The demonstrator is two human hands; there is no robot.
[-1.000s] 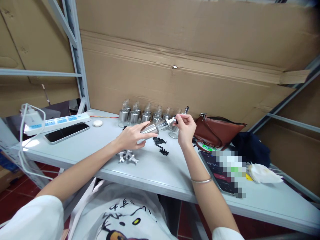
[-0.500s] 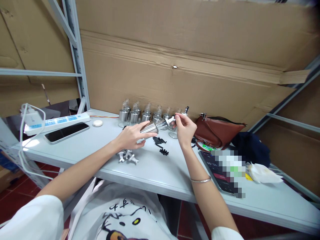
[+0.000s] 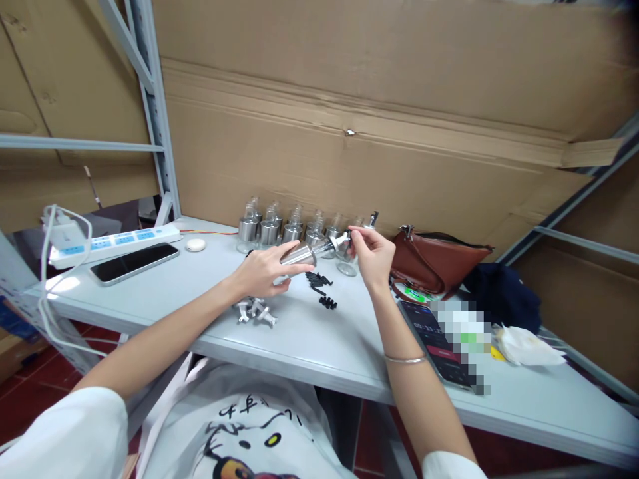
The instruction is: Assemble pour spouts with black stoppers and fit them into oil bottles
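Note:
My left hand (image 3: 264,271) is wrapped around a glass bottle with a metal sleeve (image 3: 299,255), tilted so its neck points right and up. A silvery white spout top (image 3: 341,241) sits at the neck's end. The thumb and fingers of my right hand (image 3: 373,254) are pinched at a small dark piece (image 3: 349,234) by that top; fingers partly hide it. Below the bottle lie black stick-like parts (image 3: 317,282) and a cluster of short black pieces (image 3: 328,303). White spout tops (image 3: 257,311) lie in a pile under my left wrist.
Several metal-sleeved glass bottles (image 3: 269,233) stand in rows at the back, before a cardboard wall. To the left are a power strip (image 3: 124,241), a phone (image 3: 134,263) and a white disc (image 3: 195,245). A brown bag (image 3: 434,263) and a tablet-like screen (image 3: 434,346) lie right.
My right hand has shifted slightly right and its wrist has turned a little, still pinched at the spout top. The left hand and bottle have stayed put.

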